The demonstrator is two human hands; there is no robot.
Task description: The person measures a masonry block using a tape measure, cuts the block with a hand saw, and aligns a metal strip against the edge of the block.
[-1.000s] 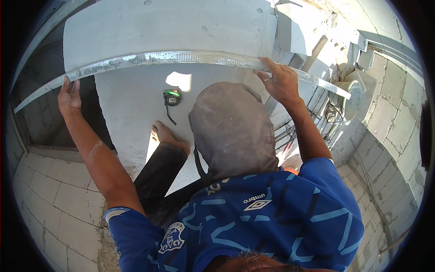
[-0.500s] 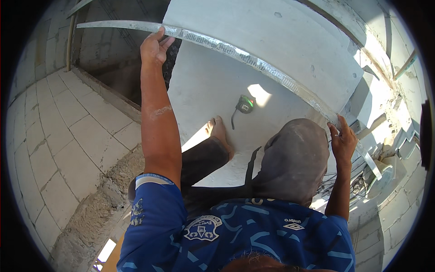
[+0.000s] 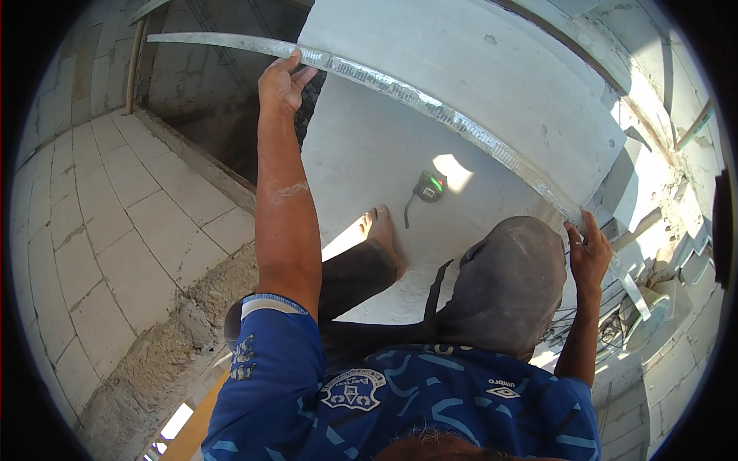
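Observation:
A long, thin silvery metal strip (image 3: 461, 127) with a row of slot-like marks runs across a large white panel (image 3: 361, 146). My left hand (image 3: 284, 83) grips it toward its far left part, thumb on the upper side and fingers curled beneath. Nearer to me on the right, my right hand (image 3: 589, 250) pinches the strip close to its other end, which sticks out past the fingers. Between my hands, on the panel, lies a black and green tape measure (image 3: 430, 187) with a dark strap. It touches neither hand.
My bare foot (image 3: 382, 230) rests on the panel and my bent knee (image 3: 511, 276) rises near my right hand. A dark opening (image 3: 204, 100) lies beyond the panel's left edge. Pale block masonry (image 3: 115, 223) stands at left; cables and debris (image 3: 615, 319) lie at right.
The whole view has shifted a little, so everything appears slightly further right. Both hands keep their hold on the strip, and the tape measure stays in its place on the panel.

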